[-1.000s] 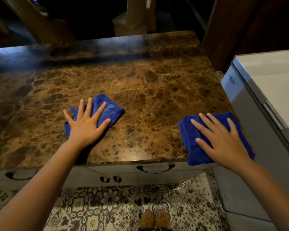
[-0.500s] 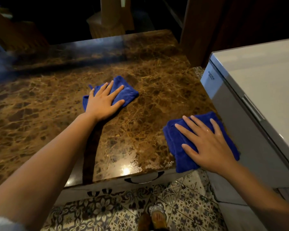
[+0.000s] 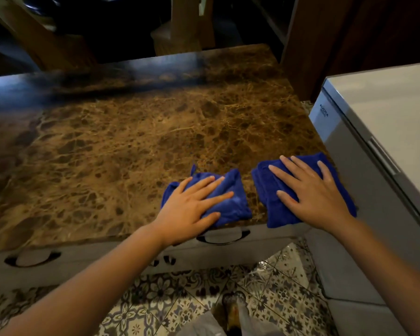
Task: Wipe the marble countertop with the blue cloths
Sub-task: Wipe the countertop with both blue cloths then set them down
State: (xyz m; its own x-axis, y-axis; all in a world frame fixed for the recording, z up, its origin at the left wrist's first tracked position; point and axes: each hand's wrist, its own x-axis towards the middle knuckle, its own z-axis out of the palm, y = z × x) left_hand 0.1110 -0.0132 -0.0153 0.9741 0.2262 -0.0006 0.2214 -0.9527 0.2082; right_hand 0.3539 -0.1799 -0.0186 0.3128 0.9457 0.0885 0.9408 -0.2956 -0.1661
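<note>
The brown marble countertop (image 3: 121,146) fills the middle of the head view. Two folded blue cloths lie side by side at its near right corner. My left hand (image 3: 192,206) presses flat, fingers spread, on the left blue cloth (image 3: 233,204), which sits at the counter's front edge. My right hand (image 3: 310,192) lies flat on the right blue cloth (image 3: 272,207), whose near end hangs a little over the front edge. A narrow strip of marble separates the two cloths.
A white chest freezer (image 3: 378,132) stands tight against the counter's right side. White drawer fronts with cut-out handles (image 3: 222,236) run under the front edge. Patterned floor tiles (image 3: 180,299) lie below. Dark wooden furniture (image 3: 41,42) stands behind the counter.
My left hand slid its cloth from the counter's middle back and to the right, down to the front edge beside the right cloth. My right hand and its cloth stayed at the right corner.
</note>
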